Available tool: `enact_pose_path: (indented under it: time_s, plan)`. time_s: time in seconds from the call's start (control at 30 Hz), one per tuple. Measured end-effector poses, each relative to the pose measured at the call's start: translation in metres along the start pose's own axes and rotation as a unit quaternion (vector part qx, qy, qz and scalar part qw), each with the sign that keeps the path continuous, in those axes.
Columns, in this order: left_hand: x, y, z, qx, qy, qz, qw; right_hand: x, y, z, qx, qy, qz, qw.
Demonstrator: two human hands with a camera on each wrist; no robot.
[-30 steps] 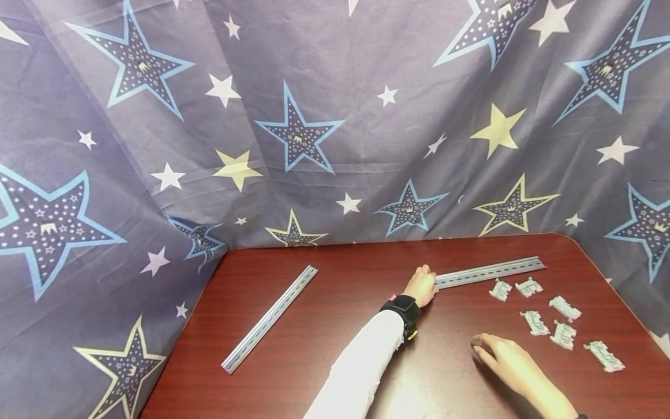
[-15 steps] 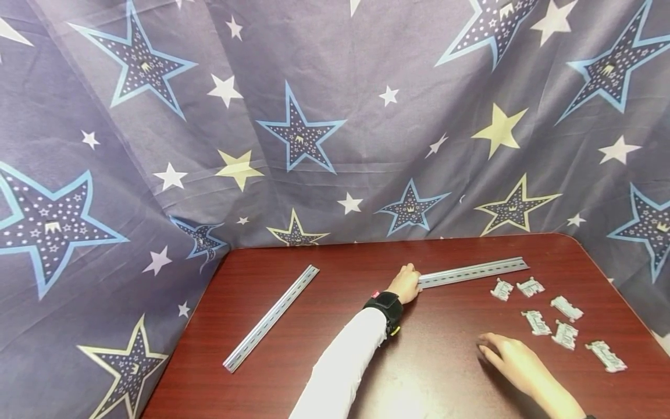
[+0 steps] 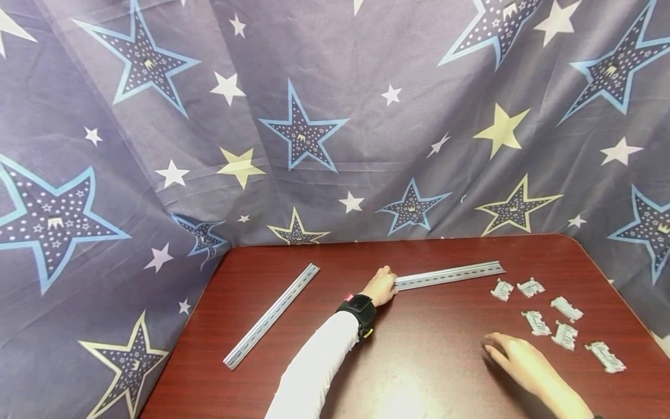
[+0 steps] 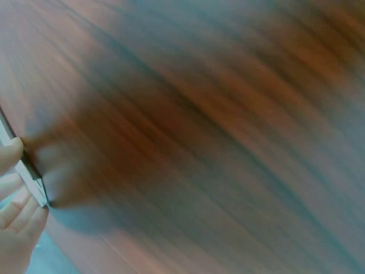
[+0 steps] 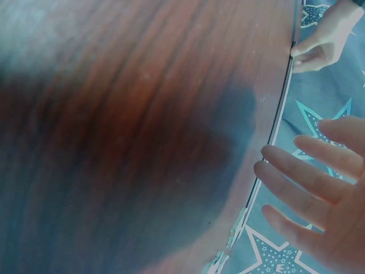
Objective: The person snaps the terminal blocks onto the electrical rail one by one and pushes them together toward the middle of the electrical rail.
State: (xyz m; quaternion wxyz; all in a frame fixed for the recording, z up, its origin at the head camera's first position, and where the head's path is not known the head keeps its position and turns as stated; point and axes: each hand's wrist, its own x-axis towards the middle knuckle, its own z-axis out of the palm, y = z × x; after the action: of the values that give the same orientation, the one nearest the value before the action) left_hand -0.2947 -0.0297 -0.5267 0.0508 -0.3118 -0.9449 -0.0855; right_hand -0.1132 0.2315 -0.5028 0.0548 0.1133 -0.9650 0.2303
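Observation:
A slotted metal DIN rail (image 3: 450, 276) lies toward the back right of the table in the head view. My left hand (image 3: 381, 286) pinches its left end; in the left wrist view, thumb and fingers (image 4: 23, 222) hold the rail end (image 4: 35, 184). My right hand (image 3: 515, 358) hovers near the front right, fingers loosely extended and holding nothing. Several pale grey terminal blocks (image 3: 564, 336) lie just beyond and right of it. Spread, relaxed fingers (image 5: 308, 177) show in the right wrist view.
A second slotted rail (image 3: 272, 317) lies slanted on the left part of the reddish-brown table (image 3: 419, 349). A star-patterned cloth (image 3: 314, 116) hangs behind the table and along its sides.
My left hand has moved left, drawing the right-hand rail along with it, away from the terminal blocks. The right hand has shifted only slightly to the right.

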Motion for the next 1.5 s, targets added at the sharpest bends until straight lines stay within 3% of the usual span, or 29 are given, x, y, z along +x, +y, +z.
enact_pose_path:
  time_s: [0.37,0.63,0.97,1.2,1.5]
  plan:
    - [-0.023,-0.026,-0.006,-0.008,0.0,0.016,0.9998,0.006,-0.002,0.002,-0.004,0.003,-0.002,1.0]
    - [-0.038,-0.04,-0.008,-0.008,-0.006,0.041,0.9991,0.008,-0.002,0.0,0.009,-0.017,0.008,1.0]
    - [-0.053,-0.05,-0.017,-0.031,-0.021,0.034,0.9987,0.022,0.01,-0.002,0.018,-0.024,-0.005,1.0]
    - [-0.055,-0.054,-0.018,-0.03,-0.027,0.041,0.9984,0.046,0.024,-0.001,0.042,-0.041,-0.019,0.998]
    - [-0.052,-0.054,-0.021,-0.028,-0.031,0.036,0.9984,0.096,0.036,-0.002,0.03,-0.013,-0.063,0.997]
